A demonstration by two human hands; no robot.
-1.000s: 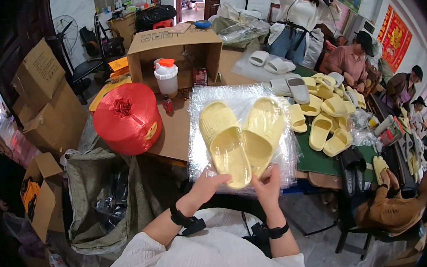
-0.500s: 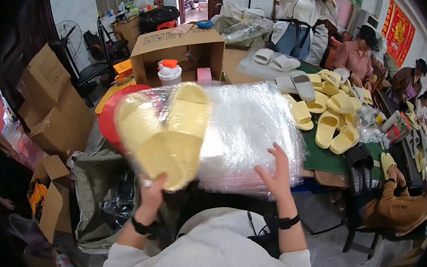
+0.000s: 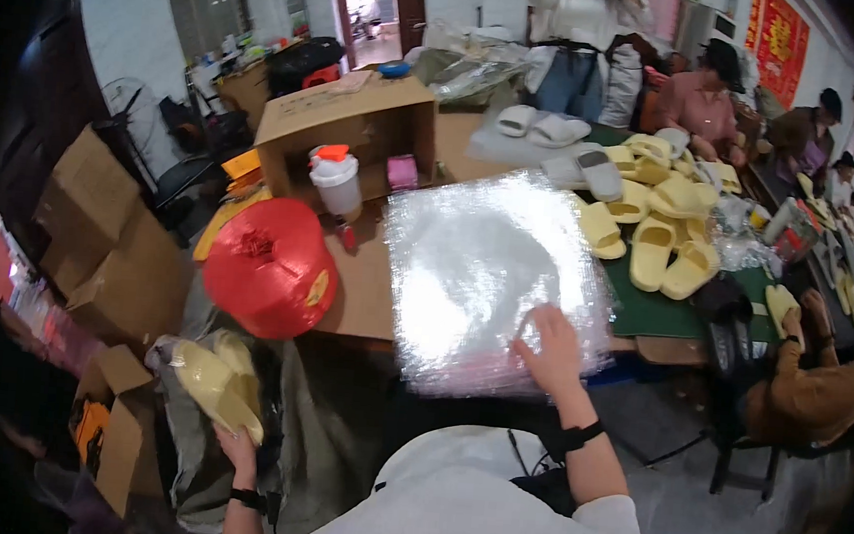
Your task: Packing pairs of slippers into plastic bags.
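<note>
Down at the lower left, the left hand (image 3: 237, 445) grips a bagged pair of yellow slippers (image 3: 219, 381), holding it low beside a grey sack (image 3: 318, 439), well off the tabletop (image 3: 365, 287). The right hand (image 3: 551, 349) lies open, fingers spread, flat on a stack of clear plastic bags (image 3: 492, 272) that rests on the near edge of the tabletop. Just left of the stack sits a red spool of twine (image 3: 269, 267), and behind that a white bottle with an orange cap (image 3: 337, 180) stands in front of an open cardboard box (image 3: 353, 126). To the right, loose yellow slippers (image 3: 655, 240) lie spread on a green mat (image 3: 664, 311). Other people sit and stand along the far and right sides of the tabletop.
</note>
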